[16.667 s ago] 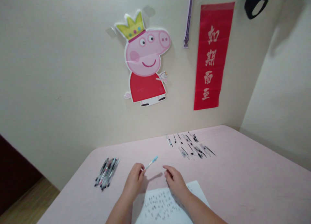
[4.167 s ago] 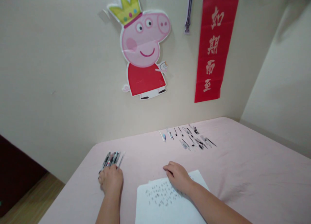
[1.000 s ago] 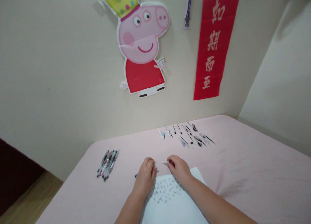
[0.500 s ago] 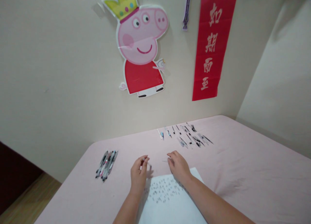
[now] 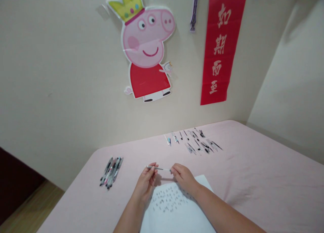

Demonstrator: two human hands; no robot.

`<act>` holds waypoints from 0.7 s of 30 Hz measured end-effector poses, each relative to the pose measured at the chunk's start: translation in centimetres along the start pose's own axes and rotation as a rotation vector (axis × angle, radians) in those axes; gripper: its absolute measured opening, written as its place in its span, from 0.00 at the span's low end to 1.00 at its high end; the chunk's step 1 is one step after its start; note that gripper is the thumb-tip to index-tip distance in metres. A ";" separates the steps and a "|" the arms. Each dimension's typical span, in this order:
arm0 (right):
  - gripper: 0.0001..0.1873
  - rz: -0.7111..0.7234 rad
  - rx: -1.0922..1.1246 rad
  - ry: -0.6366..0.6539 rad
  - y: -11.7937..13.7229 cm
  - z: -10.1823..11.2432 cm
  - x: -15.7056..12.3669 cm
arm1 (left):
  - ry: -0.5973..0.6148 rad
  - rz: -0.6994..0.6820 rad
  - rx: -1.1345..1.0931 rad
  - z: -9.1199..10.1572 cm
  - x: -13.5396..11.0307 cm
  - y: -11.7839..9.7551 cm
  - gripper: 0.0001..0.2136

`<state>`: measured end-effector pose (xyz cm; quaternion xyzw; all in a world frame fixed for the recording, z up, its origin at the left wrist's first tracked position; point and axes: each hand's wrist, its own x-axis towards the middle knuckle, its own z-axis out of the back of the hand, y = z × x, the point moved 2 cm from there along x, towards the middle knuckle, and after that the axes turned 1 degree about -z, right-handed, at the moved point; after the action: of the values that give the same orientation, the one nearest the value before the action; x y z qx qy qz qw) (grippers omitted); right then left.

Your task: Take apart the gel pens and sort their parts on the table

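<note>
My left hand (image 5: 149, 179) pinches a slim pen (image 5: 162, 169) between thumb and fingers, with one end poking out to the left. The pen is dark toward the left and clear or whitish toward the right. My right hand (image 5: 184, 176) has its fingertips closed on the right end, where a small dark part shows. The pen lies almost level between both hands, just above the top edge of a white sheet of paper (image 5: 177, 223). Small dark handwritten marks cover the upper part of the sheet, and my right forearm passes over its right side.
A bundle of pens (image 5: 110, 172) lies on the pink bed sheet (image 5: 76, 202) at the left. Near the wall, several pen parts (image 5: 194, 143) are spread out in loose groups. A pig cutout (image 5: 149, 54) and a red banner (image 5: 220, 54) hang on the wall.
My hands held separate small, pale pieces apart from each other; now both grip one pen between them. The left hand has turned its palm more upward.
</note>
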<state>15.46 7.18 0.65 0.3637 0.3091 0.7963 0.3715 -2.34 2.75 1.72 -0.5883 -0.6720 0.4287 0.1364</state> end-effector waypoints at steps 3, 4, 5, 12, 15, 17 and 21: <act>0.12 -0.030 0.053 0.013 -0.1 0.0 0.0 | 0.032 0.035 0.015 0.2 0.0 0.1 0.07; 0.12 -0.038 0.063 0.013 -0.1 0.0 -0.1 | 0.030 0.033 0.016 0.2 0.1 0.1 0.07; 0.11 -0.044 0.070 0.012 0.0 0.0 -0.1 | 0.022 0.026 0.017 0.3 0.2 0.0 0.07; 0.05 -0.081 0.086 -0.002 0.0 -0.7 -0.1 | -0.051 -0.003 0.043 0.3 0.5 0.0 0.08; 0.03 -0.109 0.120 -0.024 -0.3 -0.8 -0.1 | -0.064 -0.015 0.039 0.3 0.5 0.0 0.08; 0.02 -0.108 0.120 -0.026 -0.3 -0.6 -0.1 | -0.071 -0.019 0.031 0.3 0.5 0.1 0.08; 0.11 -0.063 0.062 0.027 0.1 -0.3 -0.2 | -0.069 0.000 0.025 0.4 0.5 0.2 0.07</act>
<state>15.28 6.92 0.49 0.3546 0.3498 0.7790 0.3809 -2.63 3.02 1.17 -0.5714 -0.6707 0.4573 0.1204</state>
